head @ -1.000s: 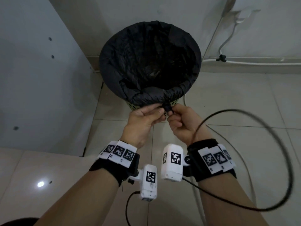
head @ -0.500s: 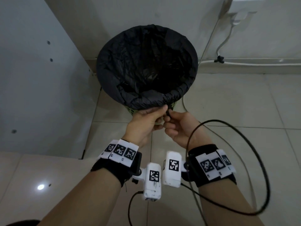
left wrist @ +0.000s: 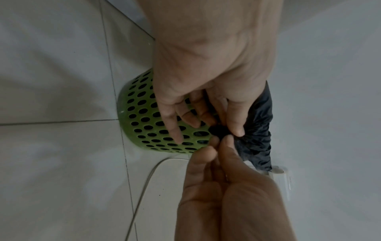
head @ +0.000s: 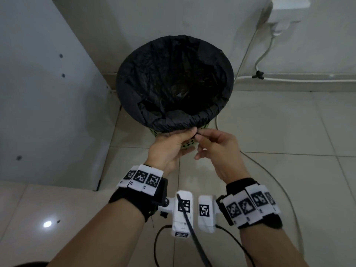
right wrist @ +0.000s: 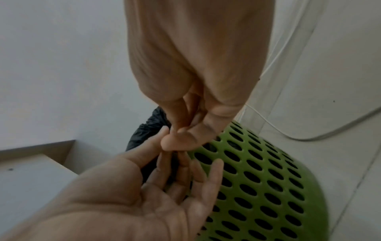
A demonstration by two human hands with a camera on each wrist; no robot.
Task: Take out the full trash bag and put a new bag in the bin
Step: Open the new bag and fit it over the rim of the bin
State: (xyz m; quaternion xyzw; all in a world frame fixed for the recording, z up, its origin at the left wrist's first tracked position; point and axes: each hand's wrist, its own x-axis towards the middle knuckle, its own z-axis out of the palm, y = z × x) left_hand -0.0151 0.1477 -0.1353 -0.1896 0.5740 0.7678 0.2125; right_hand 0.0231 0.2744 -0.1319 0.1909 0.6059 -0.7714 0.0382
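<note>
Head camera looks down on green perforated bin; both wrist cameras, close in, share its side.

Left hand: palm turned inward, thumb and fingertips pinched on the small black knot of plastic bag.
Right hand: thumb and forefinger pinched the same knot, other fingers loosely curled.
Forearms: extended forward, wrists close together.

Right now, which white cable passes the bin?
The thin cable, dropping from the socket beside the bin; the thicker clipped cable follows the baseboard.
</note>
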